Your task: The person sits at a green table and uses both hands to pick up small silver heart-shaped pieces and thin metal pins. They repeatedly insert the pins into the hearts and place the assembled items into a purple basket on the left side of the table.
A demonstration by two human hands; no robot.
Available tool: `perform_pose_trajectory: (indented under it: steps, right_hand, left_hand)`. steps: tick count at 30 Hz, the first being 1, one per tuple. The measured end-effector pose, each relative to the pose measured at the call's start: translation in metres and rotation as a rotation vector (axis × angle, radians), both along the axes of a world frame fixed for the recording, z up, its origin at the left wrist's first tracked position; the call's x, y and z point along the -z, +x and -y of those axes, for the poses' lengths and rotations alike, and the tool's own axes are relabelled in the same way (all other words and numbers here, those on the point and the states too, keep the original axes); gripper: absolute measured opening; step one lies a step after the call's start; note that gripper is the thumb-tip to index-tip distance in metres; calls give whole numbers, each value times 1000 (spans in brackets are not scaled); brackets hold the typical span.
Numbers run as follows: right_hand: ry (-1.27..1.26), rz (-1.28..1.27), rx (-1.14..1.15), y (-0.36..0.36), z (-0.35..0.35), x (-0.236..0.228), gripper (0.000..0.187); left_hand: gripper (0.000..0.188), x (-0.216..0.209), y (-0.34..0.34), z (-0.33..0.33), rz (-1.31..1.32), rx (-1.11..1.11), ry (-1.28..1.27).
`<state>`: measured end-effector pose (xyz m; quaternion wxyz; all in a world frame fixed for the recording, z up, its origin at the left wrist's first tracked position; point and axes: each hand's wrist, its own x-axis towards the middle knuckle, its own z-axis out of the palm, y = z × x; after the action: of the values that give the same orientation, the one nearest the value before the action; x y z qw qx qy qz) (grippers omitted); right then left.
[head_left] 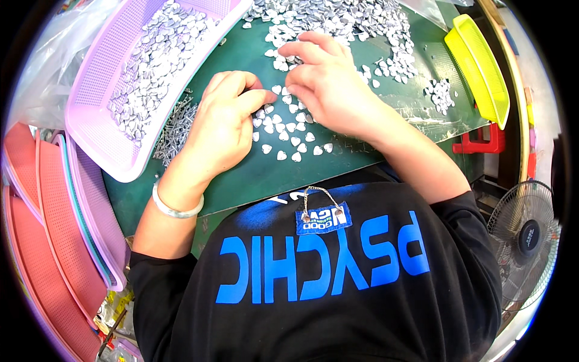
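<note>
Small silver heart-shaped pieces (291,127) lie loosely scattered on the green tabletop (338,161), between and just below my hands. My left hand (224,123), with a pale bangle (175,208) on its wrist, has curled fingers, thumb and index finger reaching right to the edge of the scattered hearts. Whatever is between those fingertips is hidden. Across from it, my right hand (330,83) is palm down, its thumb low beside a heart and its other fingers spread farther up. No held piece shows in it. A large heap of the same hearts (338,19) spreads beyond it.
A lilac basket (90,108) of hearts stands at left, with thin metal pins (178,130) piled beside it. A smaller group of hearts (440,95) lies near a yellow basket (479,66) at right. Stacked red and purple baskets (60,241) and a fan (523,235) flank me.
</note>
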<state>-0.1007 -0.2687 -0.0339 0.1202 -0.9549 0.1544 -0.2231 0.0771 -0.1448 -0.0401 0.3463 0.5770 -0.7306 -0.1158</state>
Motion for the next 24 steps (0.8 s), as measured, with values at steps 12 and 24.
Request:
perform_pose_trajectory:
  steps: [12, 24]
  right_hand:
    - [-20, -123, -78, -12, 4, -12, 6]
    - [31, -2, -91, -8, 10, -3, 7]
  left_hand:
    - [41, -2, -7, -2, 159, -28, -1]
    - [38, 0, -8, -2, 124, -58, 7]
